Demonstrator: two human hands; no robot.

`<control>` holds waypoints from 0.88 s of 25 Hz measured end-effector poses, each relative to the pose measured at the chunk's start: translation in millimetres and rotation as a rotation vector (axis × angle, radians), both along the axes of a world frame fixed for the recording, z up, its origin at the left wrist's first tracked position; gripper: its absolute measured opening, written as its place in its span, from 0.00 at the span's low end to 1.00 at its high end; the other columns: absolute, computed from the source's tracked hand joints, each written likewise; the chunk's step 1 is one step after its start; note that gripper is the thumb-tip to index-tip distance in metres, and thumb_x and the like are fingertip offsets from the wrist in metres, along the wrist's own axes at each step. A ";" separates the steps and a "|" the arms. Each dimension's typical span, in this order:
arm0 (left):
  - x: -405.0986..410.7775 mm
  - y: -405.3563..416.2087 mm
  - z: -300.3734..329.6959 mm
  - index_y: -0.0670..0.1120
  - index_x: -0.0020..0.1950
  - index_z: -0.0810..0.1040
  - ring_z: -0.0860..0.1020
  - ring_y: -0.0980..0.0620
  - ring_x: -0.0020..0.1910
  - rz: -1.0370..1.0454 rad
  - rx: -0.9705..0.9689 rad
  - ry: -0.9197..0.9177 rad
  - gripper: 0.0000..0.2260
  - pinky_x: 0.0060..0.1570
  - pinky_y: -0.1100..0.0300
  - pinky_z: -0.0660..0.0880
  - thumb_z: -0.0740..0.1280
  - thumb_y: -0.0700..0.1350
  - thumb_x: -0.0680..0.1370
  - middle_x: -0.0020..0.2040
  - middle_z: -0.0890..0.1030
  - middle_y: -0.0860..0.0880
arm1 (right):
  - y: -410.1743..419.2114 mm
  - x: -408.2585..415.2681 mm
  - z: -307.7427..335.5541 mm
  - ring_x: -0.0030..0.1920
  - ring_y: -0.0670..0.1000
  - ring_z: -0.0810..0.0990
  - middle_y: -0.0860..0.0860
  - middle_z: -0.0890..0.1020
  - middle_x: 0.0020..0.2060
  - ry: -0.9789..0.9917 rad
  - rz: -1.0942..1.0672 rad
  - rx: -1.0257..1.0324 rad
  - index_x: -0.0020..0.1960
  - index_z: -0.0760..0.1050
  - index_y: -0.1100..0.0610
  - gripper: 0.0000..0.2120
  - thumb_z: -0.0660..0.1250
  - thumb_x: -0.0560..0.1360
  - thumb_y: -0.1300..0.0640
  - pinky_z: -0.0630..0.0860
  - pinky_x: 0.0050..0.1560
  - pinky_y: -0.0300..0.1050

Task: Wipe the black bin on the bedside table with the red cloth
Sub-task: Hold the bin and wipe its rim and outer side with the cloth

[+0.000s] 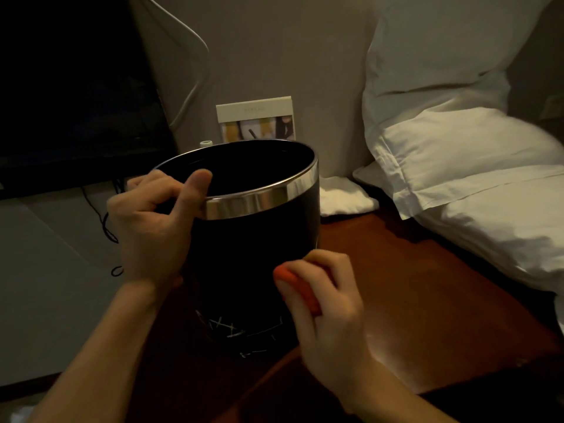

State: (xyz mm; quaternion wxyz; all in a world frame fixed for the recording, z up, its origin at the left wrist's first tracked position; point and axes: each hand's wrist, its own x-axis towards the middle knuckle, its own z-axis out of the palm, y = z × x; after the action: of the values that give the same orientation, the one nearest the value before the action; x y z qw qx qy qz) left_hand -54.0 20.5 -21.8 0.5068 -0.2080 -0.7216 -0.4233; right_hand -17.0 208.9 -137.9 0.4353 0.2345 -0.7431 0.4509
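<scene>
Against the black bin (pixel 244 254), right hand (pixel 329 303) clutches red cloth (pixel 297 286).

The black bin (pixel 253 254) is a round, dark container with a shiny silver band around its open rim. It stands on the bedside table (pixel 427 300), a reddish-brown wooden surface, near the table's left edge, and appears tipped slightly so that its open mouth shows. Its inside is dark. Faint pale scratch-like marks cross the lower part of its front wall.

The red cloth (pixel 297 288) is bunched into a small wad, orange-red in the dim light. It presses against the bin's lower right side, below the silver band and just above the table's surface.
</scene>
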 end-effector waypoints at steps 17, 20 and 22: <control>2.9 -5.3 -1.9 0.46 0.33 0.75 0.71 0.63 0.36 0.068 -0.127 0.037 0.16 0.45 0.67 0.64 0.69 0.53 0.76 0.33 0.73 0.61 | 21.7 -3.0 6.2 0.55 0.41 0.74 0.50 0.73 0.54 -0.069 -0.127 -0.170 0.56 0.80 0.58 0.11 0.66 0.78 0.53 0.68 0.54 0.28; 0.6 -5.8 -3.3 0.44 0.33 0.75 0.71 0.63 0.36 0.077 -0.158 0.039 0.16 0.46 0.65 0.64 0.68 0.53 0.76 0.32 0.73 0.56 | 12.3 -13.6 44.0 0.52 0.44 0.73 0.52 0.74 0.53 0.060 -0.129 -0.184 0.55 0.80 0.62 0.10 0.70 0.78 0.57 0.66 0.57 0.29; 0.0 -7.4 -4.2 0.43 0.33 0.75 0.71 0.63 0.36 0.068 -0.156 0.048 0.17 0.46 0.64 0.64 0.68 0.53 0.77 0.32 0.73 0.56 | 5.9 -19.8 69.0 0.52 0.47 0.74 0.53 0.74 0.52 0.113 -0.142 -0.204 0.54 0.80 0.64 0.09 0.70 0.78 0.59 0.66 0.57 0.28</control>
State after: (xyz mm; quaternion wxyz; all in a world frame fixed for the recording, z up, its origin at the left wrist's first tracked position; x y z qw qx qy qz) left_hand -54.1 13.1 -26.0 0.5201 -0.2324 -0.7468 -0.3433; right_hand -36.8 214.8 -68.9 0.5289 0.1611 -0.6823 0.4782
